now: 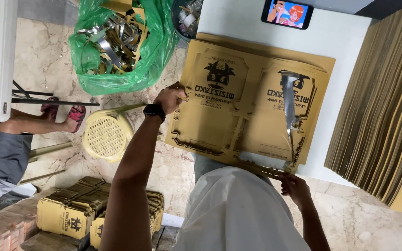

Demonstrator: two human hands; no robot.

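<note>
- A stack of printed yellow card sheets (238, 111), die-cut into box shapes, lies flat on the white worktop (345, 42), its near edge hanging over the worktop's front above the person's lap, probably so both hands can get at the edges.
- The left hand (170, 97) sits at the stack's left edge, fingers (182, 92) curled shut on a bit of the card border there; the wrist carries a dark watch (154, 111).
- The right hand (294, 186) is at the near right corner, fingers (285, 177) pinched narrow on a thin strip of offcut (261, 169) that runs along the stack's near edge.
- So the card lies between the two hands, each set of fingers touching its outer trim rather than the printed panels.
- A long pale strip (290, 109) stands loose across the right panel; I cannot tell whether it is attached.
- A green plastic bag (122, 46) full of card scraps stands open on the floor just left of the worktop, within reach of the left hand, which suits dropping waste.
- A yellow plastic stool (105, 135) stands below the bag.
- Bundles of finished yellow cards (70, 214) lie low on the left.
- A tall pile of brown sheets (382, 102) fills the right side.
- A phone (288, 14) showing a cartoon rests at the worktop's far edge.
- Another person's sandalled feet (63, 111) show at the left.
</note>
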